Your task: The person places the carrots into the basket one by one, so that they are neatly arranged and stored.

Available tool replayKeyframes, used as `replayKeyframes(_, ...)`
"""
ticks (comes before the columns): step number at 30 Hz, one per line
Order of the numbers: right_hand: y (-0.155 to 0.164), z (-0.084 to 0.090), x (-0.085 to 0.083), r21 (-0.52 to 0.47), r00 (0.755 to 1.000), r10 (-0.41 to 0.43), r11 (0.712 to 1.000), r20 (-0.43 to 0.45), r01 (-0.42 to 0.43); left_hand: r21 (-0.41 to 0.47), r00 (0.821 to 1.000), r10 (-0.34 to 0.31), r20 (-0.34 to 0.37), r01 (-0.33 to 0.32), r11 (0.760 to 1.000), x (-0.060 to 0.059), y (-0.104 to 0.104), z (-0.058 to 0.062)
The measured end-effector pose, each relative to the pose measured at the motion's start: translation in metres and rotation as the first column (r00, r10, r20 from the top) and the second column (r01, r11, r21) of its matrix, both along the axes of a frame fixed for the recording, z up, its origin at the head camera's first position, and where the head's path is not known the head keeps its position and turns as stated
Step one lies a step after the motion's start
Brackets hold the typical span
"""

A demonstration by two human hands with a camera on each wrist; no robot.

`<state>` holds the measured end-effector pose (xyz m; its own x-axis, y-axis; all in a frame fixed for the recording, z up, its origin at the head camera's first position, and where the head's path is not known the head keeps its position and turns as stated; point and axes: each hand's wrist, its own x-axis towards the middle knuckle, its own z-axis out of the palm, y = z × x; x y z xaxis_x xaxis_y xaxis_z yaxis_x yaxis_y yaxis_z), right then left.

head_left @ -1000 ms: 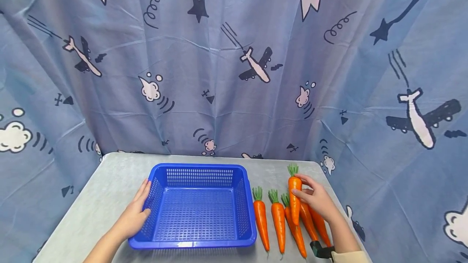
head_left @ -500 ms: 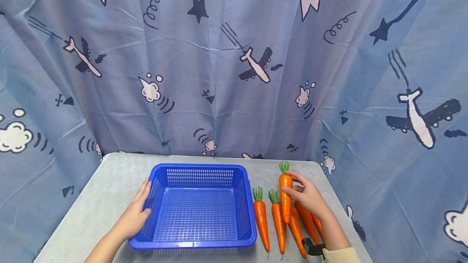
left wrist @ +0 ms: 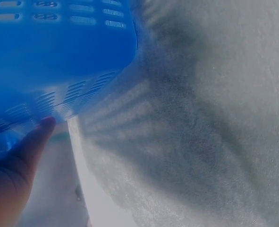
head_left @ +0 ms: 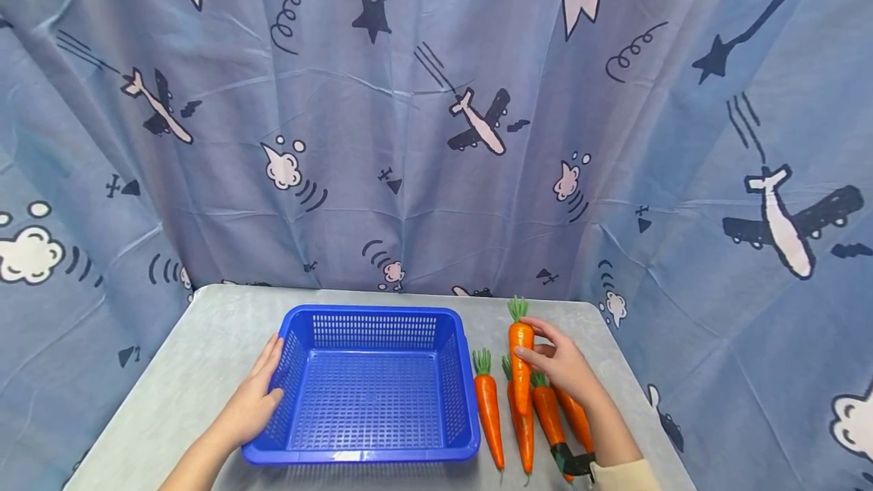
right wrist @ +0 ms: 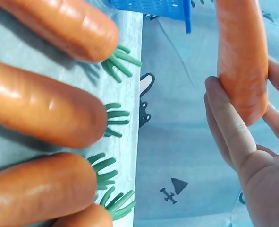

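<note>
In the head view, my right hand point(head_left: 561, 362) pinches an orange carrot point(head_left: 520, 351) with a green top, held raised with the tip downward above the other carrots. The right wrist view shows fingers on both sides of the held carrot point(right wrist: 243, 52). My left hand point(head_left: 251, 404) lies along the left side of a blue plastic basket point(head_left: 361, 458), fingers extended against its wall. Seen from the left wrist, the thumb point(left wrist: 33, 144) is at the basket's slotted side point(left wrist: 63, 56). Nothing lies inside the basket.
Right of the basket, several carrots lie side by side on the grey table point(head_left: 204, 354), among them a carrot point(head_left: 489, 419) closest to the basket. My right forearm partly covers the rightmost carrot point(head_left: 575, 415). A patterned blue curtain point(head_left: 409, 173) hangs behind the table.
My right hand has carried the carrot left, away from the right end of the carrot row and toward the basket. The left hand stays at the basket's side.
</note>
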<state>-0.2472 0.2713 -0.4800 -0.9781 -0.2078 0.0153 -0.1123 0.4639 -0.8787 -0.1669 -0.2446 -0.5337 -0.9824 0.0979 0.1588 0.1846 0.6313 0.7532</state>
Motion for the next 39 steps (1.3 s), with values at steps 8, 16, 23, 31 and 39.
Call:
replayKeyframes(8,-0.009,0.002,0.000,0.011,1.000,-0.004,1.000,0.004,0.004,0.019,1.000,0.000,-0.013,0.000,1.000,0.002,0.002,-0.002)
replayKeyframes(16,-0.025,0.008,-0.001,-0.038,1.000,0.022,0.999,0.015,-0.022,0.014,1.000,0.001,-0.003,-0.001,1.000,0.000,0.001,-0.002)
replayKeyframes(23,-0.040,0.012,-0.002,-0.038,0.999,0.054,0.998,-0.005,-0.054,0.024,1.000,-0.003,-0.014,0.004,1.000,0.000,-0.001,-0.003)
replayKeyframes(31,-0.051,0.013,-0.004,-0.030,0.997,0.077,0.997,-0.002,-0.077,0.026,1.000,0.001,0.002,-0.001,1.000,-0.002,-0.001,-0.007)
replayKeyframes(39,-0.065,0.015,-0.005,-0.049,0.996,0.090,0.995,0.022,-0.089,0.003,1.000,0.007,-0.014,-0.007,1.000,-0.002,-0.001,-0.004)
